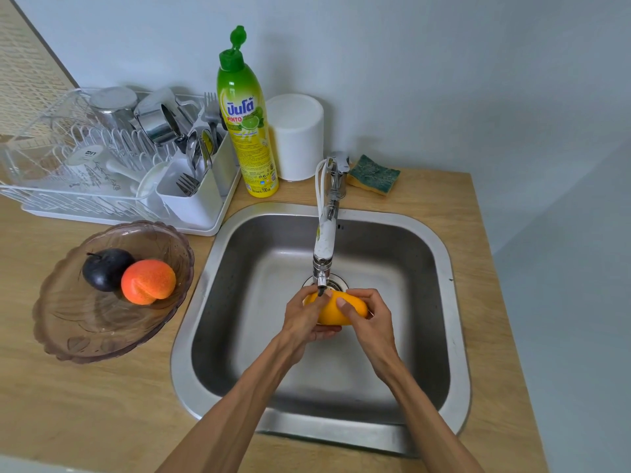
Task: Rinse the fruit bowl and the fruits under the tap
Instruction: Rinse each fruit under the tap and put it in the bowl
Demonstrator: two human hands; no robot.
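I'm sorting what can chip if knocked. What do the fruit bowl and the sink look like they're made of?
The fruit bowl looks like tinted glass or clear plastic: see-through brownish, scalloped rim, pressed leaf patterns. I can't tell which. The sink looks like brushed stainless steel: grey, dull sheen, soft reflections.

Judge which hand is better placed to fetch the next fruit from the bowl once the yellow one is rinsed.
Left, probably. The fruit bowl with the dark plum and orange fruit sits on the counter left of the sink, nearer the left hand. The right hand could keep the yellow fruit.
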